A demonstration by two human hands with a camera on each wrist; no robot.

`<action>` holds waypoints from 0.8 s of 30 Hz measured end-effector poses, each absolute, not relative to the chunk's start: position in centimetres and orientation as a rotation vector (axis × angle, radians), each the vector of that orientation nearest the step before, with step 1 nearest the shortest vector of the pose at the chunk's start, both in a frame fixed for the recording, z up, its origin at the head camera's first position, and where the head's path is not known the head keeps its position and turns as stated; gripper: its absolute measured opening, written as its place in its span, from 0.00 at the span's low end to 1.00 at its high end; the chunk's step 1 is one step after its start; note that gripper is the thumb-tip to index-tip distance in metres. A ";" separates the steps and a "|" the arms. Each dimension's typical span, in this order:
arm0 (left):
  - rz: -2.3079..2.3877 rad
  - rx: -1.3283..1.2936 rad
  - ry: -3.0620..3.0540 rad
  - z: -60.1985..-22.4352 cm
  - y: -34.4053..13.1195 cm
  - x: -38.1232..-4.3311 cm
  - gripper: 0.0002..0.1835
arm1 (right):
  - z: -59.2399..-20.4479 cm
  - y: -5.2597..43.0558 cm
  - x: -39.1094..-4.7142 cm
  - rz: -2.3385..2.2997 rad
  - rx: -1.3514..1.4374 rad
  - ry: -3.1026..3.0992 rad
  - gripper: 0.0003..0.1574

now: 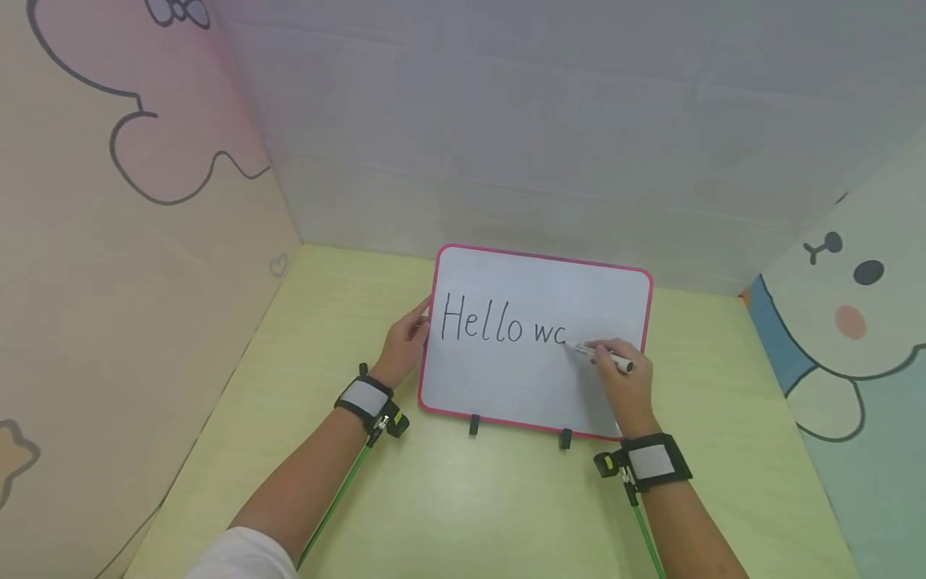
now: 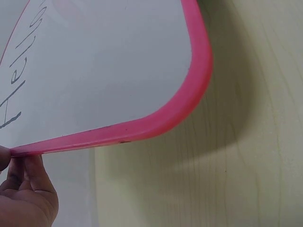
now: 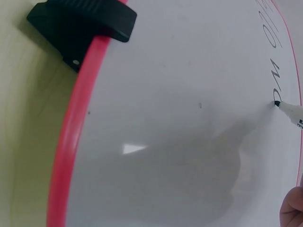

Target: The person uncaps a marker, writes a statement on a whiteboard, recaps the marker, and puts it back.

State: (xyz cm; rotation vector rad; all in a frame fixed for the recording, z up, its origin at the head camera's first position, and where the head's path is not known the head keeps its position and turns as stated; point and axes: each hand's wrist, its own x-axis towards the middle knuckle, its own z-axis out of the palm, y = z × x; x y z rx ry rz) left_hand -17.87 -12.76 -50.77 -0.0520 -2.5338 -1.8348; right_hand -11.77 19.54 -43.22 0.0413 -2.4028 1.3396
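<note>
A whiteboard [image 1: 499, 378] with a pink rim leans back on the table, bearing the black handwriting "Hello w" and a partly drawn round letter. My right hand [image 1: 628, 386] pinches a white marker [image 1: 615, 359]; in the right wrist view the black tip of the marker [image 3: 289, 111] touches the board at that letter. At the board's left edge, my left hand [image 1: 400, 347] grips the rim. The left wrist view shows the fingers [image 2: 40, 177] behind the pink rim [image 2: 94, 137] and part of the thumb in front.
Two black clips [image 1: 474, 425] hold the board's lower edge; one black clip [image 3: 90, 19] looms large in the right wrist view. The pale wood-grain table [image 1: 434, 498] extends in front. Pale walls [image 1: 506, 121] with cartoon drawings stand behind and on both sides.
</note>
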 end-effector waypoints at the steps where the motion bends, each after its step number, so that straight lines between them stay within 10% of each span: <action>1: -1.833 -0.053 -2.533 -50.8 -12.8 -17.9 0.27 | -43.3 19.6 -11.8 1.342 0.038 -2.399 0.10; 24: -1.854 -0.067 -2.502 -50.8 -12.8 -17.7 0.27 | -45.0 20.3 -13.2 1.267 0.067 -2.354 0.12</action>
